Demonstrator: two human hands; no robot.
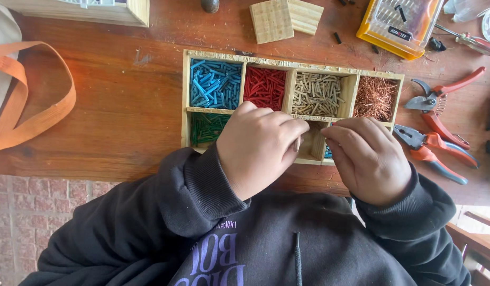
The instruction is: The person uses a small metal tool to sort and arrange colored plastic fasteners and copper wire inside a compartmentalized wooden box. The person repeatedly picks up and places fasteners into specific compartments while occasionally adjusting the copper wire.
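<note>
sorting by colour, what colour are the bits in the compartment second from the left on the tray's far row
Red, clear in the head view: the red pieces fill that compartment of the wooden tray.

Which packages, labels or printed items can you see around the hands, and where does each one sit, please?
Bit case: top right on the table, flat yellow box, clear lid, small dark label.
Sorting tray: centre, pale wood, compartments of blue, red, tan, copper and green pieces; both hands over its near row.
Hoodie print: bottom, purple lettering on black.
</note>
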